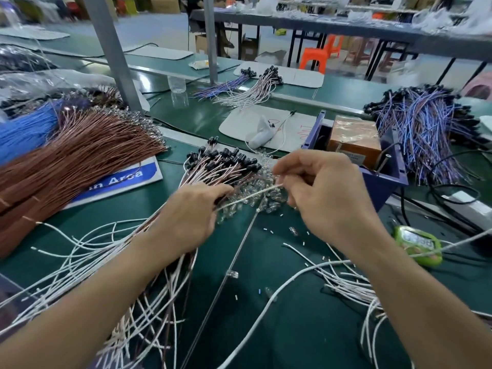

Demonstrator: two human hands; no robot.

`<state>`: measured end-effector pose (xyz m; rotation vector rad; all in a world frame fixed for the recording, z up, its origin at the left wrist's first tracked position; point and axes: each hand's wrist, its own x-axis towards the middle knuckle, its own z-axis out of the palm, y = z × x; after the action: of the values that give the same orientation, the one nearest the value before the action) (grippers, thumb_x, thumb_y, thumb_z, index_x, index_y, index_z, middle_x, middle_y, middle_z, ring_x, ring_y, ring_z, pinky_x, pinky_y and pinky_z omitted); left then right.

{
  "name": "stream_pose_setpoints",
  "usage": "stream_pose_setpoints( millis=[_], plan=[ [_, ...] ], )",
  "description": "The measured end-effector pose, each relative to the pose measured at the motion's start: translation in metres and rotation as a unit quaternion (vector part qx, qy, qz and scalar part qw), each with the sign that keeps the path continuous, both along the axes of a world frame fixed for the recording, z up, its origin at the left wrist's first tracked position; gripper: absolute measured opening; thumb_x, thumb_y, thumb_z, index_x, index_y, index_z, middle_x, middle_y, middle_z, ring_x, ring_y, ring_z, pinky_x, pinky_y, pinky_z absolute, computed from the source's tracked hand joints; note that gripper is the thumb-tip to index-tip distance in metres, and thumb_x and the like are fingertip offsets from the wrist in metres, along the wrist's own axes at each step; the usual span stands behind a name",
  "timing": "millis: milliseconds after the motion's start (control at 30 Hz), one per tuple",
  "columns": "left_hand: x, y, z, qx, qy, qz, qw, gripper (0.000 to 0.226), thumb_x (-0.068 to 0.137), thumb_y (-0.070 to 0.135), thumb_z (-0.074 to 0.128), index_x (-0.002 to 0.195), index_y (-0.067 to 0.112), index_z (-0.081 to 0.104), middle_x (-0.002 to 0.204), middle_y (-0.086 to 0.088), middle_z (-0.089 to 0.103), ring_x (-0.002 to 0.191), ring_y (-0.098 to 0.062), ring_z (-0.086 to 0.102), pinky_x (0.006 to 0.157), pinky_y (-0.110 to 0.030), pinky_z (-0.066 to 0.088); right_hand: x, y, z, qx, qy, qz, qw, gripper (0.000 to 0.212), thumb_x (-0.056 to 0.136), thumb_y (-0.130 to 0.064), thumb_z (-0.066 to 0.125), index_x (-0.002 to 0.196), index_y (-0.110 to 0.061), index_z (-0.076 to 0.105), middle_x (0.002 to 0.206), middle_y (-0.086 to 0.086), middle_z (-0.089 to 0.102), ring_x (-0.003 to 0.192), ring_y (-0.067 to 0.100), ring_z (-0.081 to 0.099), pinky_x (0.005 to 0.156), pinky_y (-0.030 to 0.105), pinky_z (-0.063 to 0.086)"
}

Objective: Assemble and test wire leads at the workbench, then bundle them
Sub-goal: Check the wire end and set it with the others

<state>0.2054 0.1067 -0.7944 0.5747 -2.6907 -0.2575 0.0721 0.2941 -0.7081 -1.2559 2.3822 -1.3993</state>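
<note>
A single white wire lead [249, 196] stretches between my two hands above the green bench. My left hand [191, 214] pinches its lower end, fingers curled, while a fan of white and brown leads passes under its palm. My right hand [322, 193] pinches the upper end with thumb and fingers. Just behind lie a pile of clear LEDs [262, 179] and a bunch of leads with black caps [223, 161]. Loose white wires [87, 251] spread over the bench at the lower left and more white wires [351, 283] lie at the lower right.
A thick brown wire bundle [74, 155] and a blue one [24, 134] lie at the left. A blue bin [386, 179] holding an orange box [354, 139] stands at the right, with blue-violet leads [426, 129] behind it. A green tape measure [418, 243] sits at the right.
</note>
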Motion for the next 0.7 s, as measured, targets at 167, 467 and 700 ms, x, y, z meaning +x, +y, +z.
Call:
stream_pose_setpoints(
  millis=[167,467,700],
  plan=[
    [0.008,-0.022,-0.006,-0.068,0.033,0.021,0.997,0.055,0.078,0.003,0.076,0.130,0.017,0.068,0.114,-0.005,0.075,0.104,-0.026,0.067,0.098,-0.042,0.050,-0.010,0.048,-0.005,0.037,-0.003,-0.007,0.999,0.024,0.092,-0.018,0.073,0.083,-0.039,0.077,0.057,-0.012,0.067,0.047,0.004,0.054,0.046,0.015,0.041],
    [0.007,-0.026,-0.014,-0.096,0.043,0.009,0.994,0.041,0.077,0.008,0.079,0.117,0.017,0.075,0.117,0.002,0.074,0.110,-0.021,0.065,0.097,-0.041,0.049,-0.049,0.154,-0.057,0.096,-0.133,-0.103,0.981,0.037,0.087,0.003,0.062,0.084,-0.029,0.081,0.050,0.013,0.060,0.043,0.015,0.048,0.046,0.018,0.039],
    [0.005,-0.021,0.016,0.033,0.047,0.039,0.998,0.017,0.080,0.017,0.086,0.093,0.027,0.082,0.110,0.008,0.076,0.111,-0.019,0.066,0.107,-0.041,0.045,-0.067,0.189,-0.070,0.039,-0.175,-0.215,0.960,0.040,0.086,0.006,0.056,0.077,-0.024,0.081,0.049,0.004,0.062,0.041,0.010,0.047,0.042,0.013,0.036]
  ],
)
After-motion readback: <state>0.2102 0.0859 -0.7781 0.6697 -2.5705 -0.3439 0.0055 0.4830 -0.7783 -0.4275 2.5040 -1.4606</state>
